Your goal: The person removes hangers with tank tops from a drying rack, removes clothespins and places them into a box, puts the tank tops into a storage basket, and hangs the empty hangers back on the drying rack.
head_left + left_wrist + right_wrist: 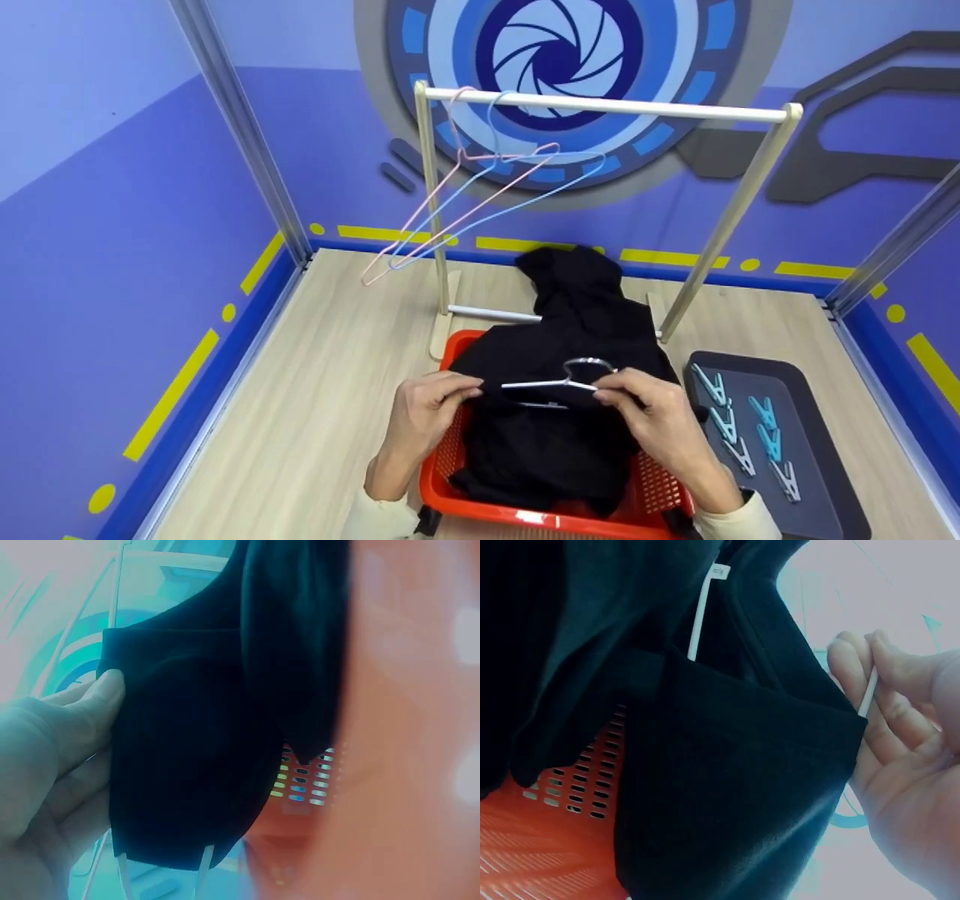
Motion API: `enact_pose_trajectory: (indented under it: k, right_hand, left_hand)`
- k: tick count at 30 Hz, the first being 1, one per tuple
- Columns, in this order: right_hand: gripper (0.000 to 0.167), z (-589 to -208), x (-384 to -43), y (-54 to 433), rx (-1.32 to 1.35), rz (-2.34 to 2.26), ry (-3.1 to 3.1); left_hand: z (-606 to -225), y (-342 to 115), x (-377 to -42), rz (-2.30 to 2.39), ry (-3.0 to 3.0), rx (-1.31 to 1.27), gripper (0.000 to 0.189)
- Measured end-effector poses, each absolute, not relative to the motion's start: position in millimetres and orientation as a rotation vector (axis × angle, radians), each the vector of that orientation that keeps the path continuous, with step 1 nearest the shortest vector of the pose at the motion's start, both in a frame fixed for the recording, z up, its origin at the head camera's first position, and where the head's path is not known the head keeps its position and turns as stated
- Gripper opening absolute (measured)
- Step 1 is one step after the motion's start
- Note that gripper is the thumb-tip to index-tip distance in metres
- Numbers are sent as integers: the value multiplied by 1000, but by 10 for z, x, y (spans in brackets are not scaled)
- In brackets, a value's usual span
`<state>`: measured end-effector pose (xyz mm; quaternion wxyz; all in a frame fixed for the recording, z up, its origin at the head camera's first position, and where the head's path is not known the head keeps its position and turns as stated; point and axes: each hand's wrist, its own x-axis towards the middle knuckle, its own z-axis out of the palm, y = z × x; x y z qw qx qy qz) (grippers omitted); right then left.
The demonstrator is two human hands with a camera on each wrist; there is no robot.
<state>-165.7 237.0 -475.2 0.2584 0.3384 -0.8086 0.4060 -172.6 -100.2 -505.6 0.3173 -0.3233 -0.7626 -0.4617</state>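
A black top [570, 330] lies heaped over a red basket [495, 512] in the head view. A white hanger [540, 384] with a metal hook sits in its neck opening, beside a small white label [720, 571] in the right wrist view. My left hand [424, 412] pinches the edge of the black cloth between thumb and fingers, near the hanger's left end. At the other side my right hand [660, 416] pinches the hanger's right arm. The right wrist view shows that white arm running from the fingers into the cloth. Part of the hanger is hidden inside the top.
Behind the basket stands a clothes rack [637, 107], with a pink hanger [454, 124] and a blue hanger [491, 124] at the left of its rail. A dark tray [817, 450] at the right holds several teal, pale and grey clothespins [769, 442]. Panels border the table.
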Motion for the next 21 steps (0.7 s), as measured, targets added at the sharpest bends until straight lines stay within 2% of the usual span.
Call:
enact_pose_trajectory:
  k: [3,9,12,21]
  right_hand:
    - [30,-4728,-1664,2442,859,1083,-2156]
    - [27,-4730,-1664,2592,768,1063,-2124]
    - [32,-4752,-1665,2659,712,1018,-2121]
    - [37,-4800,-1650,2888,615,934,-2102]
  left_hand:
    - [-5012,-1028,-1731,-1168,-1988,-810,20]
    - [-4944,-1052,-1754,-1061,-1953,-769,18]
    - [-4930,-1052,-1777,-1020,-1941,-739,18]
    - [-4928,-1088,-1805,-1148,-1904,-607,25]
